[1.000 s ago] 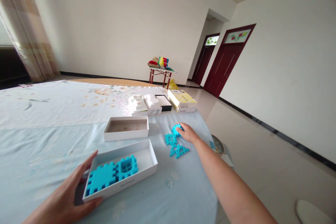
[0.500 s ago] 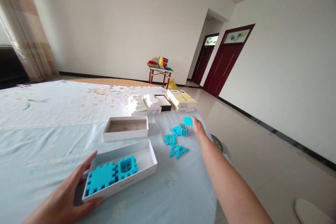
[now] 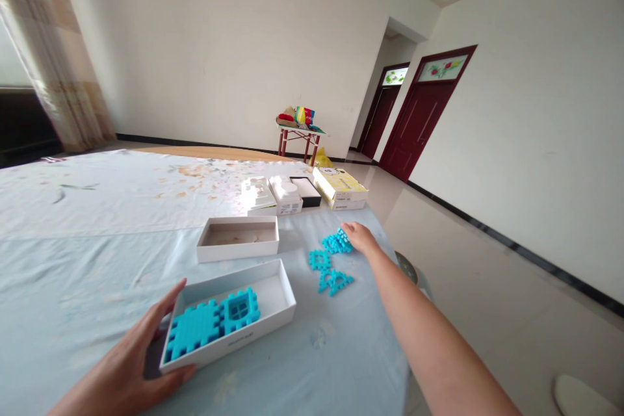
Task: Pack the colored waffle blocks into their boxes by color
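Observation:
My left hand [image 3: 131,344] grips the near left end of a white open box [image 3: 287,309], thumb along the front wall and fingers at the back one. Inside it lie blue interlocking plastic tiles [image 3: 195,326], one with a window-like frame [image 3: 240,310]; the box's right part shows bare floor. At the table's right side my right hand [image 3: 359,236] is closed, its fingertips pinching a blue tile at a small pile of blue tiles [image 3: 335,244]. The pinched tile is hard to tell from the pile. Nearer me lie a square-holed tile [image 3: 320,260] and triangular blue pieces [image 3: 335,282].
Another white box or lid [image 3: 238,248] stands behind the first. Farther back are white boxes [image 3: 285,194], a black-edged tray [image 3: 305,192] and a yellow-and-white box [image 3: 340,188]. The table's right edge runs just beyond my right hand, with a stool [image 3: 407,268] below.
My right hand has moved left and slightly down onto the pile; the flat tile that stuck out from its fingers no longer shows apart. My left hand stays on the box.

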### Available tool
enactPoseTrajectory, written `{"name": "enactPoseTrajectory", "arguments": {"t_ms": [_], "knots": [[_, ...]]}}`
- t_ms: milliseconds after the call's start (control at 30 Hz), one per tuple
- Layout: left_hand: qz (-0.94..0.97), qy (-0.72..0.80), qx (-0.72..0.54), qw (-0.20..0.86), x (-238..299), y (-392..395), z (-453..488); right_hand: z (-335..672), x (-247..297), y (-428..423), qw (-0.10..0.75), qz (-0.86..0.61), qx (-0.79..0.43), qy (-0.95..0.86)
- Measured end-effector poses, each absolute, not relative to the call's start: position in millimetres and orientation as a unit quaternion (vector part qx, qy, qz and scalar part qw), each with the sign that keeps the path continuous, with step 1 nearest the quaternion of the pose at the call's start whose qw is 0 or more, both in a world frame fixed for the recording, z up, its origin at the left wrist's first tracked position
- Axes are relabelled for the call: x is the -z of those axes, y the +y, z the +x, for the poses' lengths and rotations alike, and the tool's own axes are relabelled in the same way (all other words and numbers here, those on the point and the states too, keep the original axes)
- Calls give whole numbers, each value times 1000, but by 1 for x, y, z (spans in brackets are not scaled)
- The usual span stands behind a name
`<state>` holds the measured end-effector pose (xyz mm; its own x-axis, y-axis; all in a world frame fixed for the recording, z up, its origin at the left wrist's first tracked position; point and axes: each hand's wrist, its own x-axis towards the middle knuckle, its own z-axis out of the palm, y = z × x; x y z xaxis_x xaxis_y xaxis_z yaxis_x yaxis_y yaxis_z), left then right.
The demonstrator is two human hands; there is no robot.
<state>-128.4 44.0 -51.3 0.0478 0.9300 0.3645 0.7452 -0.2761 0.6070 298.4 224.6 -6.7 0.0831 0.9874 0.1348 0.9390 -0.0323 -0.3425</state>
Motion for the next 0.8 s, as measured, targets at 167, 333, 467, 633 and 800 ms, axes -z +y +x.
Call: {"name": "enactPoseTrajectory", "arguments": {"t_ms": [167, 333, 467, 633, 800], "knots": [[710, 592, -359, 127, 47, 42, -126, 291, 3, 222, 178, -694, -105, -690], [714, 585, -359, 135, 44, 41, -126, 289, 1, 220, 176, -675, -135, -704], [726, 575, -349, 143, 39, 39, -127, 292, 3, 215, 174, -656, -156, -718], [718, 582, -346, 160, 33, 36, -124, 290, 12, 211, 149, -656, -113, -731], [717, 579, -352, 163, 31, 34, -122, 283, 15, 209, 129, -676, -73, -722]]}}
